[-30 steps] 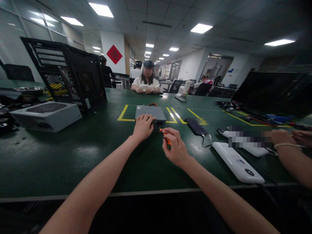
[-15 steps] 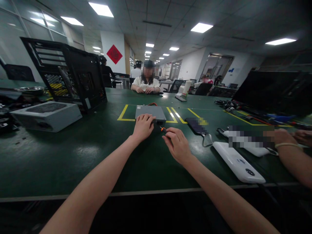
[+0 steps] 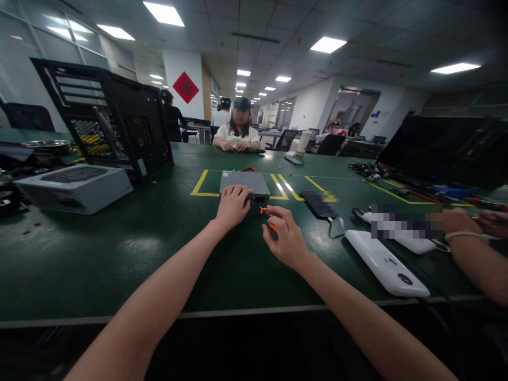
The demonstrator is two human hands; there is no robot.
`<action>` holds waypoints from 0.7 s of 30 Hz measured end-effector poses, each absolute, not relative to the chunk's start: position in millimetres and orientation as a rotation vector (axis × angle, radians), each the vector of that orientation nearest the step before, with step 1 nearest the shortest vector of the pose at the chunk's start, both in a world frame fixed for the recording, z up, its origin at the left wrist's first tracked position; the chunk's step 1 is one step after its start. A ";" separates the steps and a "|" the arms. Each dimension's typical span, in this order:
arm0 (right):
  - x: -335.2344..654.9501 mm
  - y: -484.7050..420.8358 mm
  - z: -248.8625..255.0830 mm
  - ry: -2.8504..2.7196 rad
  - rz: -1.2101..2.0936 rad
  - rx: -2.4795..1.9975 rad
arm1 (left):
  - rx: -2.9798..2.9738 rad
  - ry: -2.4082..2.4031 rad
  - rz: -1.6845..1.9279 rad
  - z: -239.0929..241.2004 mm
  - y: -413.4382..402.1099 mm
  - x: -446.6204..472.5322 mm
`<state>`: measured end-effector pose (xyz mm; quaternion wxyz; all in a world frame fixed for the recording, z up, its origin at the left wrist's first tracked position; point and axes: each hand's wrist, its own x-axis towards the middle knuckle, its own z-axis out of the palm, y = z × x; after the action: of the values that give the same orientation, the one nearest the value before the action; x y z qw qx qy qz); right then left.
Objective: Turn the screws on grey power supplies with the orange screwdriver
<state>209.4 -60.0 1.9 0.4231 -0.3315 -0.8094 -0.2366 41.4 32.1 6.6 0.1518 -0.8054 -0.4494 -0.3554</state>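
A flat grey computer power supply (image 3: 251,181) lies on the green table, with red wires (image 3: 248,169) at its far side. My left hand (image 3: 235,203) is laid over its near left part, fingers curled over the top and front edge. In my right hand (image 3: 286,233) is a small screwdriver (image 3: 271,216) with an orange and black handle, held between thumb and fingers. Its thin shaft points at the power supply's near face, just right of my left hand. Whether the tip touches is too small to tell.
A black computer case (image 3: 115,121) and a larger power supply (image 3: 75,188) stand on the left. To the right lie a phone (image 3: 317,203) and a white power bank (image 3: 384,263). Another person's hand (image 3: 460,225) is at the far right; a person (image 3: 238,132) sits opposite.
My right hand's fingers have shifted on the screwdriver, and more of its orange handle shows beneath them. The left hand stays on the power supply.
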 end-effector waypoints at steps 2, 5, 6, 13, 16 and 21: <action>208.8 -60.3 2.4 -2.007 -0.644 -0.853 | -2.312 -1.286 -1.017 6.8 32.0 41.2; 207.3 -60.7 2.0 -2.029 -0.642 -0.797 | -2.303 -1.282 -1.011 6.9 32.1 41.1; 206.8 -60.8 1.6 -2.037 -0.618 -0.781 | -2.301 -1.282 -1.010 6.9 32.2 41.2; 207.3 -60.0 0.2 -1.974 -0.665 -0.857 | -2.313 -1.299 -0.998 6.8 32.5 41.3; 207.5 -59.3 -0.6 -2.027 -0.601 -0.782 | -2.315 -1.293 -1.002 6.9 32.4 40.8; 207.3 -59.3 -0.5 -1.992 -0.661 -0.871 | -2.320 -1.287 -1.011 6.5 32.8 40.0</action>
<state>207.3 -59.3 -0.5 0.4210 -0.3476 -0.7952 -0.2640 40.0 32.8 6.5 0.1506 -0.8077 -0.4483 -0.3521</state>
